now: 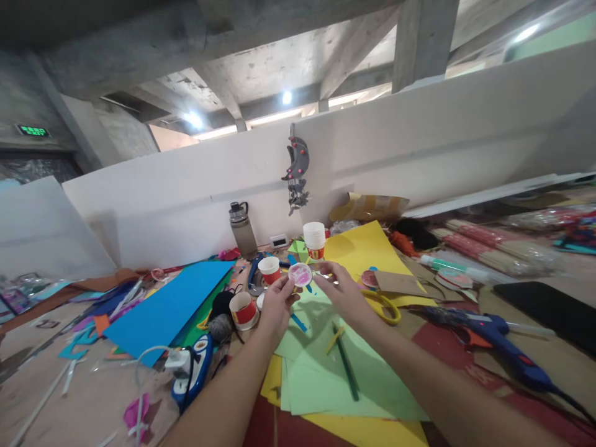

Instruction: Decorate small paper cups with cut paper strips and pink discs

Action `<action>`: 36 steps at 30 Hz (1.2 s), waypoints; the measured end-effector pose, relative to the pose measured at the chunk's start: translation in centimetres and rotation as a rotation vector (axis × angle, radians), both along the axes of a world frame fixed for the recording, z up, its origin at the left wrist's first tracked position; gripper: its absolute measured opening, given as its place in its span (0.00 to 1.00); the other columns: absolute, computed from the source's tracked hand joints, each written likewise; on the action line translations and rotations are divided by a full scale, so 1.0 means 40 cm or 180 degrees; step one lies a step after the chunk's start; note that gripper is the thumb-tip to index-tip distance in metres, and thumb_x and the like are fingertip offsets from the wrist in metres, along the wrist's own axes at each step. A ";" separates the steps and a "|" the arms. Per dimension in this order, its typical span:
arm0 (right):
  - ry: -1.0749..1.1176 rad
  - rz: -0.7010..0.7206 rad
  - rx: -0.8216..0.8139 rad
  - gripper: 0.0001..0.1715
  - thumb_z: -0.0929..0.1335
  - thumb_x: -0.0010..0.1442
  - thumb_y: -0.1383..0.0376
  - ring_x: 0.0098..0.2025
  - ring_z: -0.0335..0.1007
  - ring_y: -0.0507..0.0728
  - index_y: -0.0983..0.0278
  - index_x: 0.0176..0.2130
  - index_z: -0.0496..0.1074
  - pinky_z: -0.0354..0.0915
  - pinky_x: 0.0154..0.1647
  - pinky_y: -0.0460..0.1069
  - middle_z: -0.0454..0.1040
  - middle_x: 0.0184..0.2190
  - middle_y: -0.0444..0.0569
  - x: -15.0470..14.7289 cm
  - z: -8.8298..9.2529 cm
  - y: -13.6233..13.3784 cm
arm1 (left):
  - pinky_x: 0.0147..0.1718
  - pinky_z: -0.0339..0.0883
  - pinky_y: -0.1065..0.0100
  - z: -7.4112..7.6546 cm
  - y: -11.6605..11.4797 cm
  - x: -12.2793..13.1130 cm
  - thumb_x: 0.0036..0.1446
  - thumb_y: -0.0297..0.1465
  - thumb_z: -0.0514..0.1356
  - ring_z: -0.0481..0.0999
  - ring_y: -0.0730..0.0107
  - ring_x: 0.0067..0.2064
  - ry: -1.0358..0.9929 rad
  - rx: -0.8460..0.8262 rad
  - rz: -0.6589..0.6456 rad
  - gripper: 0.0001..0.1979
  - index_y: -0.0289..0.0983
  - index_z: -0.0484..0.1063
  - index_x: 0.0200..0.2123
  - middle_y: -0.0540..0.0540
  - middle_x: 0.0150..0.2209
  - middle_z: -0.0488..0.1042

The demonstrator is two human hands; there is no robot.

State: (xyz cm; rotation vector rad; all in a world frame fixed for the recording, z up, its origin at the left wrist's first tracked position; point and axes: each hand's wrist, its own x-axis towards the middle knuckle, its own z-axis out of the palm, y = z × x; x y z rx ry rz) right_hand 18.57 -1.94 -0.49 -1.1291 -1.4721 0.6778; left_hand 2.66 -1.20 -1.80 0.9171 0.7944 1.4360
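My left hand (278, 304) is closed, pinching a small round white disc (300, 275) with a pink pattern between thumb and fingers. To the disc's right is my right hand (343, 290), its thumb and index finger apart at the rim; whether they touch it I cannot tell. Both hands are above light green paper sheets (316, 366), on which a dark green pencil-like stick (347, 366) and a small yellow strip (334, 340) lie. Left of my left hand stand two red-and-white paper cups, the nearer cup (244, 312) and the farther cup (269, 270).
A blue sheet (172, 304) and a power strip (193, 372) lie left. Yellow-handled scissors (386, 307), a blue glue gun (493, 335) and a black phone-like slab (549, 310) are right. Behind stand a bottle (243, 231), stacked cups (315, 239) and a white partition (186, 198).
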 end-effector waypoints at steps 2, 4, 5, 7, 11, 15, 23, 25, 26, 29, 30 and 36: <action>0.0515 0.0245 -0.0309 0.25 0.63 0.58 0.48 0.45 0.68 0.61 0.64 0.44 0.71 0.63 0.47 0.56 0.74 0.43 0.53 0.003 -0.001 0.007 | 0.28 0.63 0.75 -0.001 0.005 -0.006 0.42 0.36 0.71 0.71 0.77 0.30 -0.0055 -0.0070 0.0017 0.18 0.35 0.77 0.36 0.48 0.31 0.74; 0.0760 0.0417 -0.0461 0.23 0.64 0.56 0.48 0.45 0.69 0.61 0.63 0.40 0.73 0.63 0.47 0.55 0.76 0.42 0.51 0.002 0.002 0.009 | 0.28 0.63 0.75 -0.002 0.006 -0.006 0.42 0.36 0.71 0.71 0.78 0.30 -0.0029 -0.0066 -0.0025 0.17 0.35 0.77 0.36 0.48 0.31 0.74; 0.0819 0.0463 -0.0506 0.23 0.66 0.54 0.48 0.45 0.70 0.61 0.63 0.40 0.74 0.63 0.45 0.54 0.77 0.41 0.51 0.001 0.004 0.009 | 0.28 0.63 0.75 -0.002 0.005 -0.005 0.42 0.36 0.70 0.71 0.78 0.30 0.0012 -0.0040 -0.0065 0.17 0.35 0.77 0.36 0.47 0.32 0.75; 0.0913 0.0565 -0.0639 0.23 0.69 0.51 0.49 0.43 0.70 0.61 0.63 0.39 0.75 0.63 0.41 0.53 0.77 0.41 0.51 -0.003 0.007 0.006 | 0.29 0.63 0.75 -0.002 0.001 -0.001 0.43 0.35 0.70 0.71 0.78 0.30 0.0112 0.0028 -0.0153 0.16 0.35 0.77 0.37 0.47 0.33 0.75; 0.1725 0.0841 -0.1101 0.19 0.74 0.45 0.54 0.34 0.67 0.54 0.64 0.34 0.75 0.60 0.33 0.47 0.77 0.32 0.47 -0.010 0.005 0.002 | 0.30 0.63 0.74 -0.005 -0.006 0.005 0.45 0.36 0.69 0.72 0.76 0.31 0.0195 0.0153 -0.0282 0.16 0.34 0.77 0.37 0.46 0.32 0.75; 0.3000 0.0914 -0.1690 0.14 0.75 0.46 0.59 0.24 0.63 0.49 0.63 0.30 0.71 0.60 0.27 0.45 0.70 0.22 0.41 -0.002 -0.003 0.015 | 0.30 0.63 0.71 -0.007 -0.008 0.006 0.51 0.44 0.63 0.74 0.70 0.33 0.0046 0.0081 -0.0399 0.22 0.33 0.75 0.41 0.41 0.35 0.77; 0.3208 0.0728 -0.1901 0.10 0.72 0.52 0.62 0.20 0.61 0.47 0.62 0.29 0.66 0.60 0.22 0.43 0.66 0.19 0.39 0.010 -0.010 0.032 | 0.29 0.62 0.71 -0.018 -0.008 0.011 0.51 0.46 0.61 0.72 0.72 0.28 0.0219 -0.0030 -0.0243 0.21 0.32 0.74 0.35 0.42 0.30 0.77; 0.3138 0.0718 -0.1792 0.12 0.73 0.50 0.62 0.21 0.61 0.47 0.62 0.30 0.67 0.60 0.22 0.43 0.67 0.20 0.39 0.005 -0.013 0.028 | 0.28 0.62 0.72 -0.022 -0.010 0.012 0.52 0.45 0.62 0.72 0.73 0.28 0.0396 0.0071 -0.0156 0.19 0.33 0.73 0.33 0.44 0.28 0.76; 0.3077 0.0726 -0.1725 0.13 0.74 0.49 0.61 0.21 0.60 0.46 0.62 0.30 0.67 0.59 0.22 0.42 0.67 0.20 0.39 0.002 -0.014 0.025 | 0.28 0.61 0.72 -0.023 -0.012 0.013 0.52 0.44 0.61 0.71 0.74 0.27 0.0494 0.0147 -0.0116 0.18 0.33 0.73 0.32 0.44 0.27 0.75; 0.2827 0.0773 -0.1531 0.16 0.75 0.44 0.60 0.21 0.59 0.46 0.64 0.29 0.69 0.56 0.21 0.42 0.67 0.21 0.39 -0.006 -0.015 0.020 | 0.26 0.61 0.72 -0.023 -0.016 0.014 0.54 0.43 0.60 0.69 0.75 0.25 0.0789 0.0397 0.0015 0.16 0.34 0.72 0.29 0.46 0.25 0.75; 0.2736 0.0777 -0.1477 0.17 0.76 0.43 0.59 0.21 0.58 0.46 0.64 0.28 0.69 0.56 0.21 0.42 0.67 0.21 0.39 -0.009 -0.015 0.019 | 0.26 0.61 0.72 -0.022 -0.017 0.014 0.55 0.43 0.59 0.69 0.75 0.25 0.0898 0.0462 0.0098 0.17 0.34 0.72 0.28 0.46 0.25 0.74; 0.2316 0.0687 -0.1244 0.20 0.74 0.41 0.53 0.21 0.56 0.46 0.64 0.27 0.68 0.53 0.21 0.44 0.65 0.21 0.39 -0.019 -0.015 0.024 | 0.24 0.61 0.71 -0.026 -0.005 0.009 0.56 0.47 0.56 0.70 0.73 0.24 0.1051 0.0494 0.0278 0.21 0.34 0.71 0.27 0.46 0.23 0.73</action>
